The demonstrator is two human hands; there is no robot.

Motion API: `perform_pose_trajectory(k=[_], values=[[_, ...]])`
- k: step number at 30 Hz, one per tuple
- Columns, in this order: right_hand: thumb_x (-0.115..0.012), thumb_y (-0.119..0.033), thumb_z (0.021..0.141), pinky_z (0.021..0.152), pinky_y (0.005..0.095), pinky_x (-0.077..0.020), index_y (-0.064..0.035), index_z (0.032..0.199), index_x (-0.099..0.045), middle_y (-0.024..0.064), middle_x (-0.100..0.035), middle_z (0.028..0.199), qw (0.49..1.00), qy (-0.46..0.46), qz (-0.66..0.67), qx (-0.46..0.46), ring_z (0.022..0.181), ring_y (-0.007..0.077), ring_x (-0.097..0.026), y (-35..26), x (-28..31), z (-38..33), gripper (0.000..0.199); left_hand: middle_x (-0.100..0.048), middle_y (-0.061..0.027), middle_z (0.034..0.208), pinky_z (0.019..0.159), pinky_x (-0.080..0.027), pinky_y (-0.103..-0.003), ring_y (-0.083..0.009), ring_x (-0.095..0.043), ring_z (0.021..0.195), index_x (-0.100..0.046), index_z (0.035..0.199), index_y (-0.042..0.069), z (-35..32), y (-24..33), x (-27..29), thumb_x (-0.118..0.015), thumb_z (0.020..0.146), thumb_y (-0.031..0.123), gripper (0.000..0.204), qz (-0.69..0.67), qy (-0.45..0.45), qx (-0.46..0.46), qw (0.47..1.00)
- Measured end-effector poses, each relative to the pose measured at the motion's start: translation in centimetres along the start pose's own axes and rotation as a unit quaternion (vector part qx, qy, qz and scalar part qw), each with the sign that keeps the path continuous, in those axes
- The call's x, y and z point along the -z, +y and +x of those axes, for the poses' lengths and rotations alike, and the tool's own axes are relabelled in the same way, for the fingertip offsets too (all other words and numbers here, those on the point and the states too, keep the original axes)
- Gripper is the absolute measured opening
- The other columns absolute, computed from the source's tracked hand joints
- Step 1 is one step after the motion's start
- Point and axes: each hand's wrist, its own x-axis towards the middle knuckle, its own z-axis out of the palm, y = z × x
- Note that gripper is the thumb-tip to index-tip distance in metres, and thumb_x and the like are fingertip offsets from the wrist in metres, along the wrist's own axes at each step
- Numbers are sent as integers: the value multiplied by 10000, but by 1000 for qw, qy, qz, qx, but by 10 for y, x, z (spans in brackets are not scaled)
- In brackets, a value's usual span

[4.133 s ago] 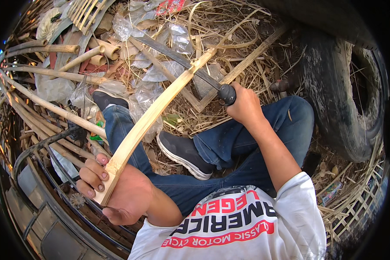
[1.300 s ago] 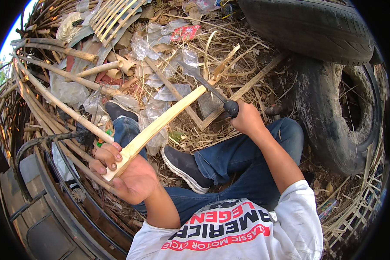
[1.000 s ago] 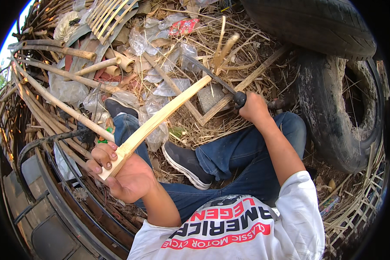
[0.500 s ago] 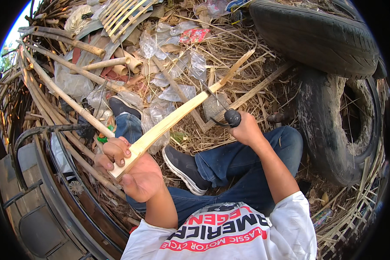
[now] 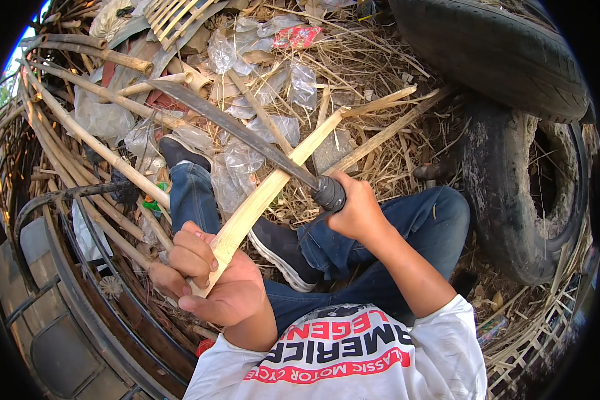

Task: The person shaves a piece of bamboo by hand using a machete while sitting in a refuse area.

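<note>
My left hand (image 5: 213, 275) is closed round the near end of a pale split piece of bamboo or wood (image 5: 263, 195). The piece slants up and away to the right, its far end splitting into a thinner strip. My right hand (image 5: 359, 207) grips the dark wrapped handle of a machete (image 5: 243, 133). The long grey blade points to the far left and crosses over the middle of the piece. Whether its edge touches the wood I cannot tell.
Two worn tyres (image 5: 493, 53) lie at the right. Bamboo poles (image 5: 93, 143) and a black metal-framed object (image 5: 53, 313) stand at the left. Plastic bags (image 5: 230, 167), straw and wood strips litter the ground beyond my crossed legs (image 5: 407, 233).
My right hand has come nearer and left with the machete, whose blade now shows broadside. The piece's thin far end now bends off to the right; my left hand has shifted slightly nearer.
</note>
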Motion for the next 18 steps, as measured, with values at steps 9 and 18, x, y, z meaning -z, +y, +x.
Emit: perform_pose_trajectory(k=[9, 18], values=[[-733, -88, 634, 702, 444, -518, 9, 949, -607, 263, -643, 777, 998, -2, -50, -23, 803, 427, -637, -13, 3, 3, 353, -285, 33, 581, 624, -240, -290, -100, -247, 567, -249, 778, 164, 4, -9, 10, -356, 1010, 459, 390, 25, 34, 17, 999], [-707, -111, 663, 737, 461, -514, -5, 983, -626, 256, -655, 814, 993, 47, -83, -65, 812, 422, -643, 29, -2, -3, 347, -288, 23, 578, 621, -247, -296, -105, -267, 559, -251, 794, 150, -5, -6, 14, -336, 1007, 482, 403, 23, 51, 11, 998]])
